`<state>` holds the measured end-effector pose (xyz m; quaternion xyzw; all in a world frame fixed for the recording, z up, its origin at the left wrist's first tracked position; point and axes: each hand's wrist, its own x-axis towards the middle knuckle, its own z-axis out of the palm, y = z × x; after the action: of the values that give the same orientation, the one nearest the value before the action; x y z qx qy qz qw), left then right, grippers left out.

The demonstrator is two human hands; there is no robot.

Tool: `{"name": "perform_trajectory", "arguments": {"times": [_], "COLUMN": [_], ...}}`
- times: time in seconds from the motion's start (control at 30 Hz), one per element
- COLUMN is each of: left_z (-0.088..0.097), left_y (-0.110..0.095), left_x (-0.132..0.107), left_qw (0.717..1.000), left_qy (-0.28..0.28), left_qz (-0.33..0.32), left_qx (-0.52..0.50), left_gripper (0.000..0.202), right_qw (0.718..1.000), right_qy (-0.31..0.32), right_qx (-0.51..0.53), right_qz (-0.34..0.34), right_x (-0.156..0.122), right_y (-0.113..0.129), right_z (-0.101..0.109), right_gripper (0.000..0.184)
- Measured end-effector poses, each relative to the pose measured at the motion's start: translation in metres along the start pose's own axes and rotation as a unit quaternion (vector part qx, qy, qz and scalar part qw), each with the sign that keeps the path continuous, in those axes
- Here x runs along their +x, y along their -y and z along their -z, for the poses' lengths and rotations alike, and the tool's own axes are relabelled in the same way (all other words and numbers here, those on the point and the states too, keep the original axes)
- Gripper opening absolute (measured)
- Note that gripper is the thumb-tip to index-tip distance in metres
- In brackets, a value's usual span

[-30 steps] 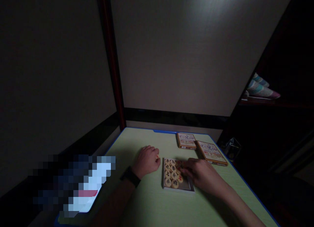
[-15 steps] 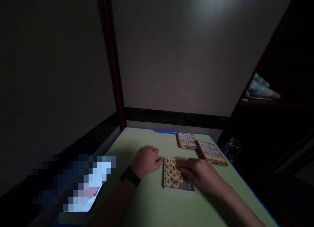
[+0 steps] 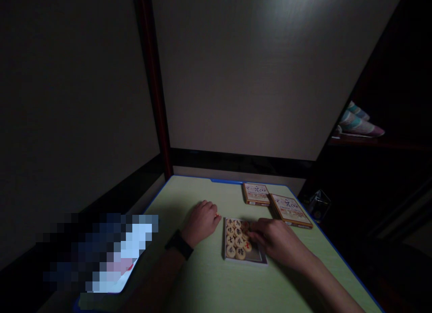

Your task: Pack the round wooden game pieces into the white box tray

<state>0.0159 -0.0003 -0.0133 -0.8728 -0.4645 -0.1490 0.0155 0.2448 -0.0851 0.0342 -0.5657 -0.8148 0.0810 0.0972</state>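
the left hand [image 3: 201, 220] is curled low over the middle of the counter [image 3: 205, 286], its thumb and forefinger pinching a small red-marked piece [image 3: 217, 215]; a dark watch [image 3: 180, 244] circles that wrist. just to its right, the shallow tray [image 3: 260, 257] lies flat, nearer the counter's right edge than its left. round, black-marked pieces [image 3: 240, 253] sit face up in the tray's left part, with one red-marked disc [image 3: 247, 246] beside them. the right hand [image 3: 249, 233] reaches in from the right edge, fingers bunched above the tray's right side; i cannot tell whether they grip a piece, since the hand's own shadow hides the spot. by the counter's far right corner rest two printed boxes: the smaller box [image 3: 256, 192] close to the far edge, the larger box [image 3: 290, 208] just beside it, along the right edge.
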Motion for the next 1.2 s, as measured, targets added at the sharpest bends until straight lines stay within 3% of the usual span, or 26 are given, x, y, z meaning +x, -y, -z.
{"name": "perform_trajectory", "arguments": {"times": [0.17,0.3,0.4,0.5,0.57,0.63,0.73,0.87,1.07,1.2], "left_z": [0.003,0.005,0.001,-0.004,-0.006,-0.007,-0.008,-0.009,-0.009,-0.007], "left_y": [0.001,-0.004,-0.01,-0.017,-0.02,-0.023,-0.026,-0.027,-0.015,0.003], "left_x": [0.001,0.005,0.008,0.009,0.008,0.006,0.004,0.004,0.013,0.018], "left_qw": [0.999,0.982,0.92,0.817,0.766,0.743,0.739,0.758,0.814,0.823], "left_qy": [-0.032,-0.059,-0.054,0.017,0.064,0.09,0.098,0.082,-0.053,-0.12], "left_qz": [-0.006,-0.005,0.03,0.051,0.048,0.044,0.037,0.021,0.069,0.144], "left_qx": [-0.02,-0.178,-0.386,-0.574,-0.638,-0.662,-0.665,-0.646,-0.574,-0.536], "left_gripper": [0.013,0.01,0.012,0.021,0.031,0.038,0.044,0.04,0.027,0.03], "right_qw": [1.0,0.997,0.991,0.984,0.979,0.971,0.963,0.966,0.99,0.993], "right_qy": [-0.008,-0.052,-0.107,-0.14,-0.153,-0.169,-0.189,-0.174,-0.07,-0.023], "right_qx": [0.014,0.047,0.061,0.063,0.056,0.034,-0.004,-0.02,0.024,0.022], "right_qz": [0.001,0.018,0.046,0.088,0.126,0.164,0.193,0.189,0.117,0.117], "right_x": [0.001,0.003,0.005,0.006,0.006,0.006,0.005,0.003,-0.004,-0.005], "right_y": [0.0,-0.002,-0.003,-0.004,-0.005,-0.007,-0.009,-0.009,-0.01,-0.01], "right_z": [0.0,-0.007,-0.016,-0.025,-0.03,-0.034,-0.036,-0.029,-0.011,-0.01], "right_gripper": [0.027,0.026,0.027,0.034,0.037,0.037,0.036,0.036,0.034,0.027]}}
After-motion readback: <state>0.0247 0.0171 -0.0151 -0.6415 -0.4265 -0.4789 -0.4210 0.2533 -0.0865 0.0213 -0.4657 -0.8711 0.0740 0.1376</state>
